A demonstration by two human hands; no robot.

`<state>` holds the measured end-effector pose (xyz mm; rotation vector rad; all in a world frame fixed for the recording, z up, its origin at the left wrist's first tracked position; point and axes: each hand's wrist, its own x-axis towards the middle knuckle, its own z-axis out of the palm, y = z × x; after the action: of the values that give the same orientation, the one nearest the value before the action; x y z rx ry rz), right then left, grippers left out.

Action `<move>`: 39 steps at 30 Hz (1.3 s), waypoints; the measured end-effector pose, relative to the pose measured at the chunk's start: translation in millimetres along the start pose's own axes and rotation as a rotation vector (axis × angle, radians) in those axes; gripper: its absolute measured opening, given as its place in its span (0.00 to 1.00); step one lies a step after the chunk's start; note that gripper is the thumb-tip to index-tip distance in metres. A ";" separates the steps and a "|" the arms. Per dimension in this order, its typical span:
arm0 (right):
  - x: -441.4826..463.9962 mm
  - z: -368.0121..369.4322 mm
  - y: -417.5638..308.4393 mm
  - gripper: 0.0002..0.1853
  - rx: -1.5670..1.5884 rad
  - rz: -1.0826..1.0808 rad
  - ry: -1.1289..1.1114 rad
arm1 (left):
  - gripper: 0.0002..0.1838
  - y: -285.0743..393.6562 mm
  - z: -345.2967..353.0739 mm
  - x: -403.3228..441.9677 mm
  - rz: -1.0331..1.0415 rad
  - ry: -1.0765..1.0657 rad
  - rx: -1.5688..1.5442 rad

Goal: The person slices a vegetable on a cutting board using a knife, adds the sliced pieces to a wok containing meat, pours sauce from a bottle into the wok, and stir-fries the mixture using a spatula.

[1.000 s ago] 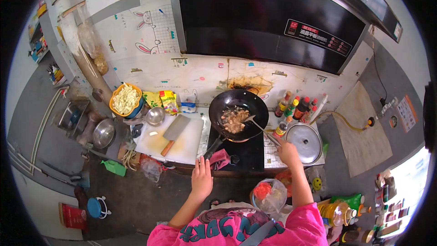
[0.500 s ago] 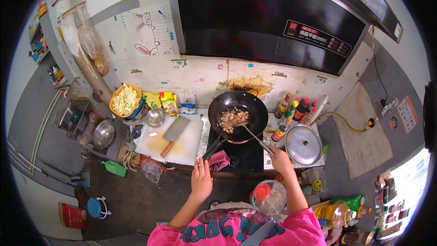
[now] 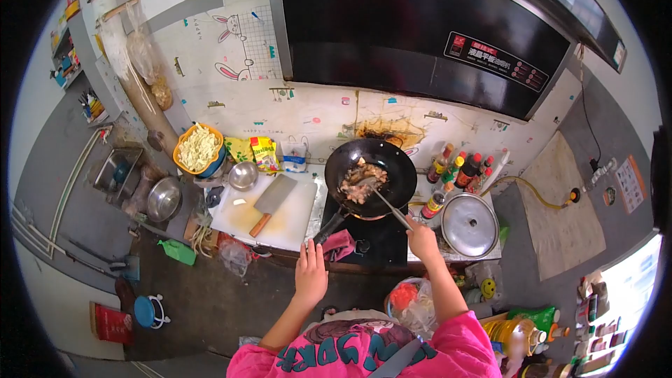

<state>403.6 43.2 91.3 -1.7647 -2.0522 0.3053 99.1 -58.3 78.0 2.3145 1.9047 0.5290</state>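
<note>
My right hand (image 3: 423,241) is closed around the handle of a metal spatula (image 3: 393,211), whose blade is among pieces of browned meat (image 3: 355,189) in a black wok (image 3: 399,168). The wok sits on a black stove (image 3: 381,245). My left hand (image 3: 310,276) is by the tip of the wok's dark handle (image 3: 332,225), fingers stretched out and slightly apart; whether they touch it I cannot tell. A dark pink cloth (image 3: 339,246) lies beside that handle.
On the left, a cleaver (image 3: 275,194) lies on a white cutting board (image 3: 297,213), near a metal bowl (image 3: 243,176) and an orange basket of pale cut vegetables (image 3: 198,150). Sauce bottles (image 3: 467,170) and a pot lid (image 3: 470,225) are at right. A range hood (image 3: 392,28) hangs above.
The spatula and my right hand have shifted slightly up and left, and the meat has been stirred about. My left hand stays by the wok handle. The view has tilted a little.
</note>
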 end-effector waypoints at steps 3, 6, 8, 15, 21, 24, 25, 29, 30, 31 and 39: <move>-9.6 -39.3 -11.4 0.22 0.030 0.038 -0.038 | 0.42 -1.3 3.5 0.8 0.003 0.005 -0.009; -19.9 -67.9 -12.9 0.21 0.101 0.038 -0.027 | 0.42 4.0 1.4 1.1 -0.036 0.022 0.045; -21.7 -77.8 -18.8 0.22 0.110 0.069 -0.062 | 0.42 6.7 2.0 1.9 -0.048 0.030 0.054; 2.7 -18.8 -3.0 0.22 0.232 0.094 -0.016 | 0.42 13.5 -2.7 3.3 -0.070 0.002 0.007; 29.4 7.6 -8.1 0.23 0.188 0.139 -0.006 | 0.43 21.6 3.2 6.0 -0.159 0.012 0.040; 17.9 7.7 -1.4 0.24 0.136 0.104 -0.037 | 0.43 24.8 3.0 6.5 -0.169 0.028 0.050; 11.6 4.1 -0.2 0.24 0.110 0.118 -0.064 | 0.43 24.3 2.6 6.3 -0.165 0.028 0.052; 7.2 -15.0 17.4 0.24 0.094 0.005 -0.045 | 0.42 20.5 1.1 8.1 -0.132 0.022 0.039; 10.1 -20.7 16.6 0.24 0.131 -0.017 0.010 | 0.42 17.9 -0.2 9.2 -0.120 0.021 0.036; 14.0 -26.3 8.7 0.24 0.152 0.004 0.023 | 0.42 14.7 -1.7 9.9 -0.115 0.010 0.025; 66.2 26.2 -17.1 0.23 0.224 0.148 0.108 | 0.40 -1.5 -3.6 15.6 -0.023 -0.010 -0.037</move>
<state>369.4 107.8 86.4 -1.7569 -1.7436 0.4548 99.1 -43.4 84.2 2.2652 1.8978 0.5445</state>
